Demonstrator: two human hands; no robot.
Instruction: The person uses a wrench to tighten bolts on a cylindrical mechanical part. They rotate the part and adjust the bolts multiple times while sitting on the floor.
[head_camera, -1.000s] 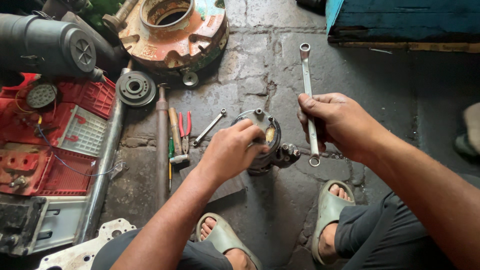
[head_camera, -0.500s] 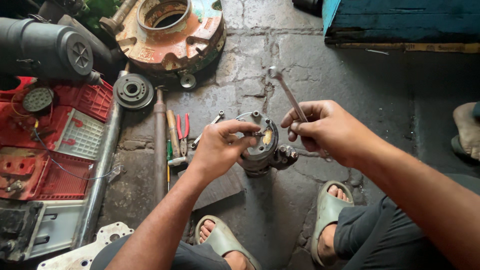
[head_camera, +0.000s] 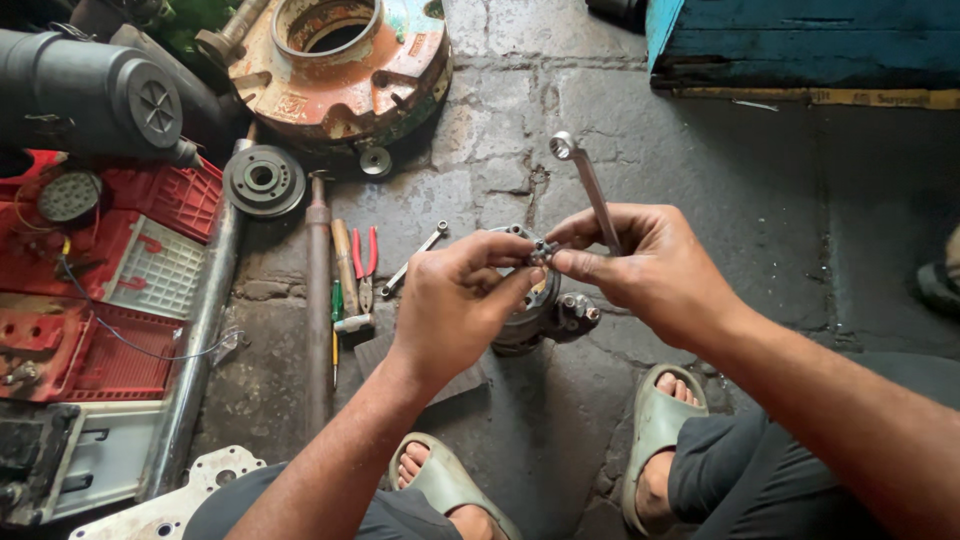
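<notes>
Hands: we see two. Our left hand (head_camera: 455, 305) pinches a small metal fitting (head_camera: 542, 250) between thumb and forefinger. Our right hand (head_camera: 650, 265) grips the same fitting at its fingertips and also holds one ring spanner (head_camera: 585, 185), fingers closed around the shank.
Fitting: one, held in the air directly above the round metal housing (head_camera: 540, 305).
Housing: one, on the concrete floor (head_camera: 800, 230), partly hidden under both hands; we take it as our landmark.
Spanner: its ring end points up and away from the housing.
Left of the housing: one small open spanner (head_camera: 412, 260), one pair of red-handled pliers (head_camera: 366, 262), one wooden-handled tool (head_camera: 343, 262), one long rusty bar (head_camera: 318, 300), one grey tube (head_camera: 200, 340).
Beyond the housing: one large orange-rust casting (head_camera: 340, 70), one dark pulley (head_camera: 263, 180), one black cylinder (head_camera: 90, 90).
Far left of the housing: red plastic panels (head_camera: 110, 260), count unclear.
Near side of the housing: two green sandals (head_camera: 655, 440), one on each foot.
In the way: the hands cover most of the housing's top.
</notes>
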